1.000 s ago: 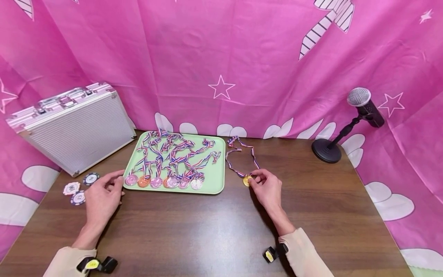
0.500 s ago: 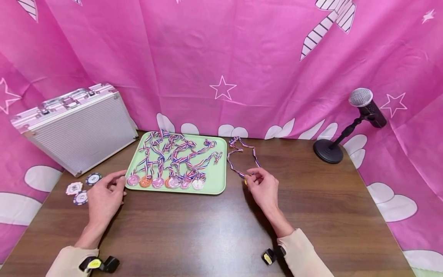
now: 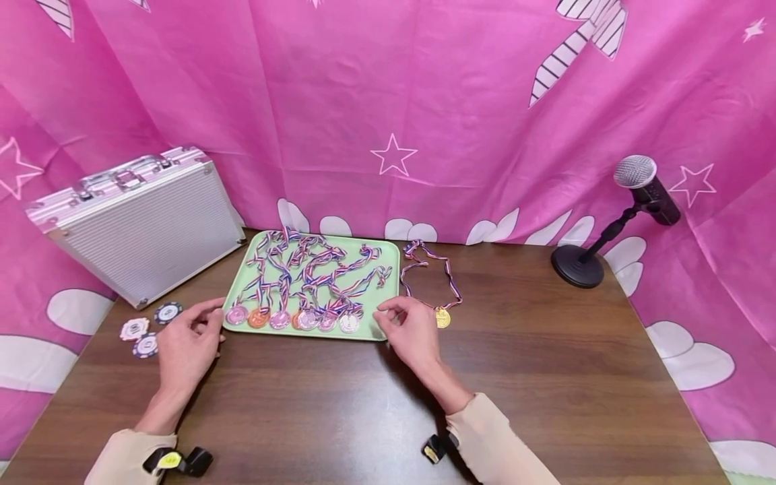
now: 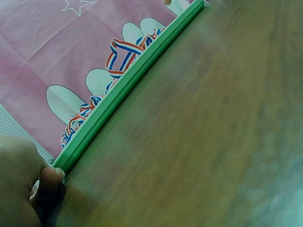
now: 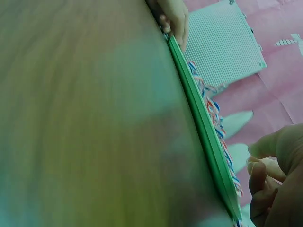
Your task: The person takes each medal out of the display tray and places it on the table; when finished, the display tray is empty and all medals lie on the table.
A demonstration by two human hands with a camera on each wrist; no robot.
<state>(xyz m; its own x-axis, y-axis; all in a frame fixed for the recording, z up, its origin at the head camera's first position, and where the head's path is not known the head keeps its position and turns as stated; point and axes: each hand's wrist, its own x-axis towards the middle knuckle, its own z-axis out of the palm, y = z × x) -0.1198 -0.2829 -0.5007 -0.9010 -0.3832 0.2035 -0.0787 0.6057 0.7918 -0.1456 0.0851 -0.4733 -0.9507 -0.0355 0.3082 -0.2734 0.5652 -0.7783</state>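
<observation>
A green tray (image 3: 393,283) holds several medals (image 3: 291,318) with striped ribbons in a row along its front. My left hand (image 3: 209,320) rests on the table at the tray's front left corner. In the left wrist view its thumb (image 4: 49,176) touches the tray's edge (image 4: 132,85). My right hand (image 3: 388,316) hovers at the tray's front right corner, fingers loosely curled and holding nothing. A gold medal (image 3: 442,318) lies on the table just right of that hand, its ribbon (image 3: 424,266) looped toward the back. The right wrist view shows the tray's edge (image 5: 199,113) beside my fingers (image 5: 265,149).
A closed silver case (image 3: 139,222) leans at the back left. Three poker chips (image 3: 145,330) lie left of my left hand. A microphone on a stand (image 3: 612,229) is at the back right. Pink curtain (image 3: 388,101) surrounds the wooden table (image 3: 545,377).
My right hand let go of the gold medal and moved left to the tray's front right corner. The medal now lies free on the table. The left hand stayed put.
</observation>
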